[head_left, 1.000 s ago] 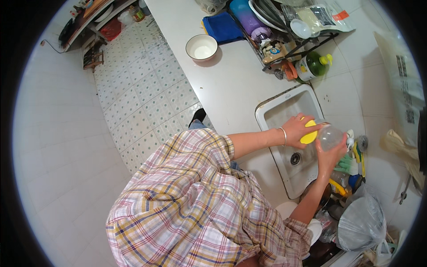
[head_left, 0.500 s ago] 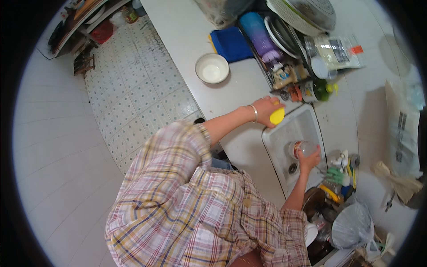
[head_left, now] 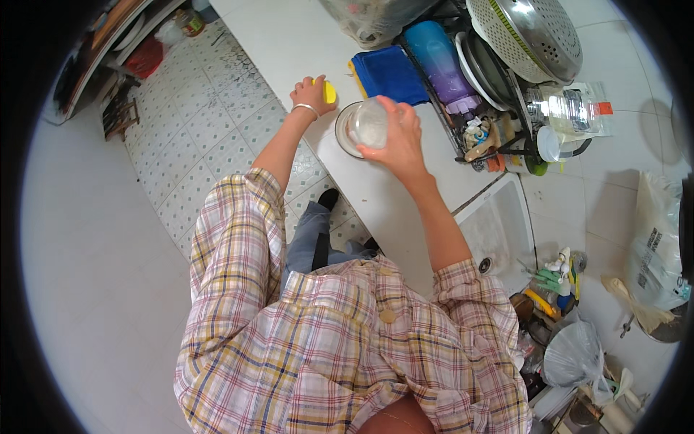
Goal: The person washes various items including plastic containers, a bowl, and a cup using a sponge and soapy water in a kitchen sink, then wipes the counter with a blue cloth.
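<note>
My left hand (head_left: 311, 98) is closed on a round yellow lid (head_left: 330, 92) beside the counter's left edge. In my right hand (head_left: 403, 141) is a clear jar (head_left: 371, 124), gripped around its side, with its round end showing. The jar is over the white bowl (head_left: 343, 142) on the counter and hides much of it. Whether the jar touches the bowl, and what is inside either, I cannot tell.
A folded blue cloth (head_left: 390, 74) lies beyond the bowl. A dish rack (head_left: 455, 137) with a blue-purple bottle (head_left: 442, 61) and plates stands to its right, next to a colander (head_left: 510, 43). The white sink (head_left: 499, 217) is at the right.
Both hands have moved from the sink leftward and away from me to the bowl. The jar travelled with my right hand, the yellow lid with my left. My view has shifted slightly.
</note>
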### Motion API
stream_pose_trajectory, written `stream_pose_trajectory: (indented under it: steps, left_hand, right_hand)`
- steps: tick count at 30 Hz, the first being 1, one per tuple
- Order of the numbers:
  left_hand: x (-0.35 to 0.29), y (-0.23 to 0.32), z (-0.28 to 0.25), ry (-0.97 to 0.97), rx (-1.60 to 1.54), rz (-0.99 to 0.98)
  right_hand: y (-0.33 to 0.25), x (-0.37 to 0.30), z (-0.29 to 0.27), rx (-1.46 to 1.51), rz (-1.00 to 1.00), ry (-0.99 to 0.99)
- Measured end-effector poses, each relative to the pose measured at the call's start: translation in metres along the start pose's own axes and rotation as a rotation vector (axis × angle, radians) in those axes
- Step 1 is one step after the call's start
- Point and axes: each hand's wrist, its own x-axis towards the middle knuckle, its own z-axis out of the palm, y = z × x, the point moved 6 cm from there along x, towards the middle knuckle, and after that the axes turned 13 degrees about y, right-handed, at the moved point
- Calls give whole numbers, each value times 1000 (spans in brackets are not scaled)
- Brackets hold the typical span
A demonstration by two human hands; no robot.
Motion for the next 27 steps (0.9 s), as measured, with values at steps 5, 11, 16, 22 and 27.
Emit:
stream_pose_trajectory:
  steps: [5,11,16,22,27]
  left_hand:
    - [-6,-22,26,34,39,95]
    - [23,13,-1,240,-132,232]
    - [48,53,-5,92,-517,220]
    - [-19,75,-68,287,-908,157]
    - [-99,31,-44,242,-1033,-193]
  right_hand:
    - [18,-5,23,180,14,-64]
    - [155,-27,15,151,503,-250]
    - [153,-6,62,-143,-23,-160]
    - [144,60,104,-158,-178,-149]
    - [182,77,82,67,161,34]
